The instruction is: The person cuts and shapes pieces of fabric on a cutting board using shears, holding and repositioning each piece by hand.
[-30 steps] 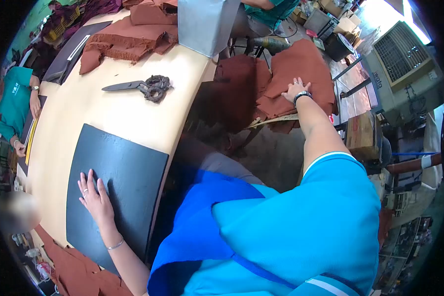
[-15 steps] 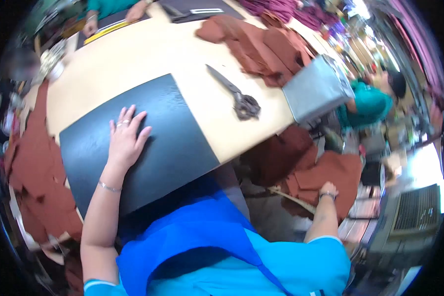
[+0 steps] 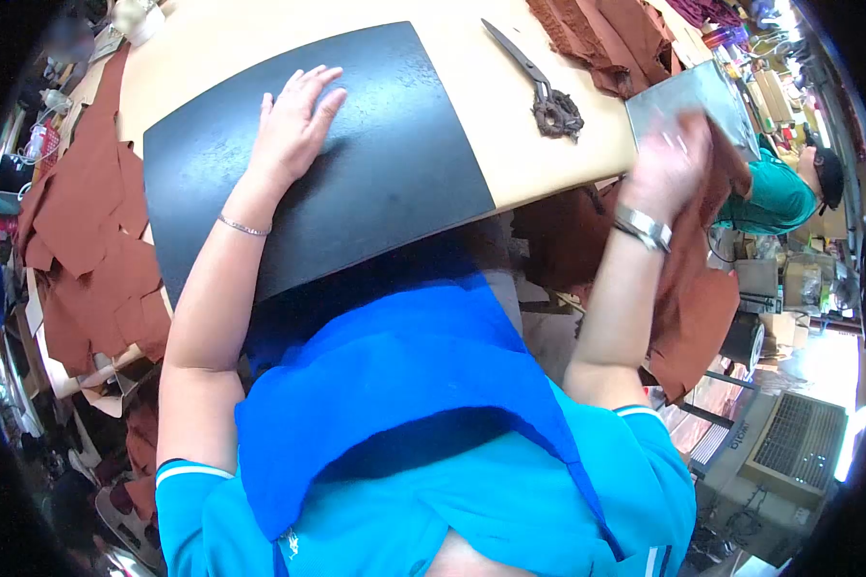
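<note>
My left hand [image 3: 296, 123] is over the black mat [image 3: 385, 163], its fingers stretched out and holding nothing. Whether the fingertips touch the mat is hard to tell. To the right, my right hand [image 3: 666, 165] is raised beside the table edge, smeared by motion. Its fingers look curled round a brown leather piece [image 3: 700, 313], which hangs down beyond the forearm. Large scissors [image 3: 541, 85] with dark wrapped handles lie on the table between the mat and my right hand.
A grey block-like object [image 3: 688, 91] stands at the table's right corner. Brown leather [image 3: 606, 38] is heaped behind it, and more leather pieces [image 3: 87, 221] hang at the left. A co-worker in a green shirt [image 3: 775, 197] is at the far right.
My right hand has risen from low at the right to table height, lifting the brown leather. My left hand stays over the mat. The view has shifted, so the mat sits higher in it.
</note>
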{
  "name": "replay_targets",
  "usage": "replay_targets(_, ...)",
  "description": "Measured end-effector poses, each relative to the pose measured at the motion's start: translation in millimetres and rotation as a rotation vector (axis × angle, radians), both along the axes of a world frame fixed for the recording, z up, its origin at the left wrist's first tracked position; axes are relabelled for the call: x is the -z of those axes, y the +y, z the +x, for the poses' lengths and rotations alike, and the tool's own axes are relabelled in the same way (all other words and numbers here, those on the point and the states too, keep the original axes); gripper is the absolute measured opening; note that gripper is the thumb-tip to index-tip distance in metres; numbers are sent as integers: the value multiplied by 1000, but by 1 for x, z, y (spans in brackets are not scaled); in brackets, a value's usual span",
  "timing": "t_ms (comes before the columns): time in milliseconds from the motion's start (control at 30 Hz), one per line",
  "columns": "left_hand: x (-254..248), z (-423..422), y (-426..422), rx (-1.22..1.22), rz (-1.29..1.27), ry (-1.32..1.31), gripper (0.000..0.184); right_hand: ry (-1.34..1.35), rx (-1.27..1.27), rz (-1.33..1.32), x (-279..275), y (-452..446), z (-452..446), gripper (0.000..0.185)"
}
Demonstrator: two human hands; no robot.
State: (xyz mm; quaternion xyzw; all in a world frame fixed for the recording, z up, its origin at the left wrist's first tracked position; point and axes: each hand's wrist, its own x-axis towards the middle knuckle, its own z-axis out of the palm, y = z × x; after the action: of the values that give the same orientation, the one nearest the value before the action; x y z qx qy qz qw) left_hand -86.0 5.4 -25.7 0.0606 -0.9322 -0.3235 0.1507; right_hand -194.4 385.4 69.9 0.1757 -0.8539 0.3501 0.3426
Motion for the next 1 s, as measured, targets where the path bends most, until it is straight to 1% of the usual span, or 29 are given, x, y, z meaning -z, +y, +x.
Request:
replay_targets(33, -4, -2, -7, 4, 154, 39, 51, -144, -323, -102, -8, -44, 2, 26)
replay_targets(67, 5, -4, -19, 53, 362, 130, 58, -375, -638, -207, -12, -83, 8, 29)
replay_targets(100, 7, -4, -27, 33, 569, 171, 62, -614, -861, -209, -11, -115, 18, 32)
replay_targets(133, 8, -2, -36, 15, 776, 215, 66, -802, -987, -121, -4, -143, 30, 36)
replay_targets(167, 5, 0, -46, -4, 984, 262, 70, -891, -901, 207, 9, -167, 38, 30)
replay_targets(200, 0, 7, -56, -102, 1082, 312, 79, -812, -1110, 106, 16, -182, 48, 33)
replay_targets(233, -9, 16, -64, -125, 1279, 308, 81, -745, -1331, 8, 24, -198, 58, 38)
replay_targets(267, -23, 26, -71, -143, 1477, 301, 83, -944, -1391, 71, 29, -198, 62, 43)
replay_targets(300, -31, 34, -76, -155, 1678, 286, 85, -815, -1260, 319, 36, -193, 64, 39)
replay_targets(333, -33, 37, -78, -93, 1704, 306, 80, -684, -1349, 224, 40, -185, 72, 38)
replay_targets(400, -27, 31, -79, -154, 1324, 263, 72, -727, -1282, 243, 40, -156, 85, 33)
replay_targets(433, -21, 26, -80, -182, 1135, 239, 69, -591, -1206, 157, 38, -140, 94, 33)
replay_targets(467, -9, 23, -87, -228, 892, 193, 69, -480, -1113, 87, 40, -121, 99, 26)
replay_targets(500, -8, 23, -87, -195, 823, 155, 69, -576, -1045, 0, 53, -95, 102, 21)
replay_targets(533, -7, 25, -86, -160, 753, 116, 69, -643, -921, -22, 73, -66, 105, 24)
replay_targets(567, -6, 25, -85, -123, 684, 77, 69, -773, -734, -37, 91, -45, 111, 25)
replay_targets(600, 4, 23, -90, -201, 402, 125, 71, -785, -576, 210, 114, -25, 108, 23)
replay_targets(633, -4, 24, -78, -313, 153, 122, 71, -785, -411, 452, 137, -11, 106, 28)
replay_targets(700, -30, 32, -45, -535, -354, 121, 72, -718, -321, 388, 173, -6, 106, 67)
replay_targets(733, -26, 32, -43, -510, -320, 188, 73, -757, -389, 290, 225, 6, 95, 97)
replay_targets(833, -34, 42, -32, -367, -431, 115, 69, -778, -453, 410, 274, -13, 66, 95)
replay_targets(867, -36, 45, -29, -286, -372, 132, 66, -811, -527, 352, 294, -12, 51, 80)
replay_targets(900, -43, 50, -23, -232, -401, 170, 56, -806, -549, 336, 300, -13, 44, 77)
replay_targets(967, -45, 63, -26, -16, -255, 172, 45, -765, -557, 378, 310, -14, 32, 72)
replay_targets(1000, -43, 71, -26, 36, -233, 101, 42, -736, -537, 413, 311, -16, 28, 69)
